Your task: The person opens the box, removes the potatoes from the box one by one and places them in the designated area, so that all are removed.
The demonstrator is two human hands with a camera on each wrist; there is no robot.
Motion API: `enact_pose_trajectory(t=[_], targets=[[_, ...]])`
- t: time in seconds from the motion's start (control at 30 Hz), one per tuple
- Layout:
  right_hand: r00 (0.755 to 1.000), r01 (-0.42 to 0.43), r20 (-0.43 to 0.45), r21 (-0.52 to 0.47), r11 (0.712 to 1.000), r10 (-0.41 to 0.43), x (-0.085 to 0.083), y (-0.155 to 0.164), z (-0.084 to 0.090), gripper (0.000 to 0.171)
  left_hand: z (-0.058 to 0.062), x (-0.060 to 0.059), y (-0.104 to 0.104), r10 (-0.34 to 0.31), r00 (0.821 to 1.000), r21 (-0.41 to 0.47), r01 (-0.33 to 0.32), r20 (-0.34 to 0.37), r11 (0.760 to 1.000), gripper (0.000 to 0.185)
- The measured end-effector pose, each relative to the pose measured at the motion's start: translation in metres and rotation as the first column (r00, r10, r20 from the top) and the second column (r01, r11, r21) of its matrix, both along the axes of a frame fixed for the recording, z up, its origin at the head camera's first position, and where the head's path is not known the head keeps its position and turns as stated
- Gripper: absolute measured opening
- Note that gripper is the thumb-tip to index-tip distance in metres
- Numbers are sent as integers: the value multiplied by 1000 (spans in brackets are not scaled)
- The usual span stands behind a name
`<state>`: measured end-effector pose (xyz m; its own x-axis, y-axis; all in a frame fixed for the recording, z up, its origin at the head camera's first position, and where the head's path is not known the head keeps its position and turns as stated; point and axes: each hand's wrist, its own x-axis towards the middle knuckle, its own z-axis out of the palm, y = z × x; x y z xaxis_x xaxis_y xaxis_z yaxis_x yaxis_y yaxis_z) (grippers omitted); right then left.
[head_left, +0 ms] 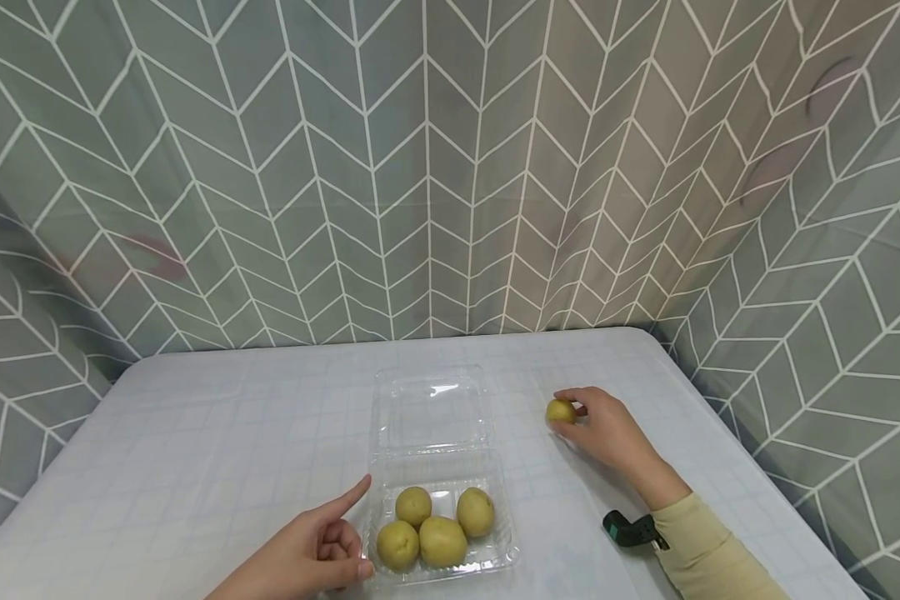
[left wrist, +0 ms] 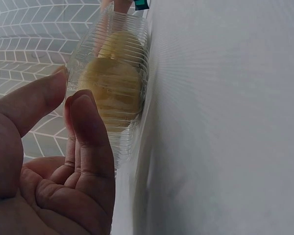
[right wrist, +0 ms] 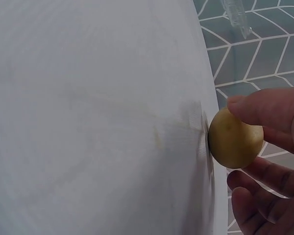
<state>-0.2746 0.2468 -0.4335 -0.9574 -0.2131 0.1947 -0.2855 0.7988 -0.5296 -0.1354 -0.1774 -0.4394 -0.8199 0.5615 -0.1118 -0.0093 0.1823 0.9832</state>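
Observation:
In the head view, my right hand [head_left: 596, 425] grips a small round yellow-green fruit [head_left: 559, 411] to the right of the clear plastic clamshell box [head_left: 506, 550]. Up close in the right wrist view, thumb and fingers hold this fruit [right wrist: 235, 139] from opposite sides, right at the tabletop. My left hand [head_left: 311, 546] is at the box's left side, its straight index finger and thumb spread along the edge and the other fingers bent. Several similar fruits [head_left: 442, 542] sit in the box. The left wrist view shows fingertips at the ribbed wall of the box [left wrist: 127, 142].
The transparent lid [head_left: 431, 408] lies folded back behind the box. A white patterned cloth covers the table [head_left: 232, 450]. Grey curtains [head_left: 450, 167] with white lines hang behind and at both sides. A black wrist device [head_left: 630, 529] is on the right wrist.

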Motion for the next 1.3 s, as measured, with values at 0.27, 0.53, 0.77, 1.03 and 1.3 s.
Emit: enact_pose_trajectory(t=[0.27,0.53,0.77,1.03,1.3], targets=[[999,-23,-22,41,999,24,0,4,5,48,1,-1,1,9,1000,-29,-9,11,1000,91],[1000,-17,-9,61,998,18,5,5,20,55,2,-1,1,13,1000,-45,-12,15,999,92],[998,-31,-49,65,997,34,11,4,34,55,2,-1,1,24,999,-54,-23,30,998,92],[989,-84,-116,34,996,87,21,-4,48,51,2,-1,1,17,1000,-56,-17,-2,998,92],[973,-163,-166,-10,987,159,37,-20,61,51,2,0,2,25,1000,-49,-24,18,998,92]])
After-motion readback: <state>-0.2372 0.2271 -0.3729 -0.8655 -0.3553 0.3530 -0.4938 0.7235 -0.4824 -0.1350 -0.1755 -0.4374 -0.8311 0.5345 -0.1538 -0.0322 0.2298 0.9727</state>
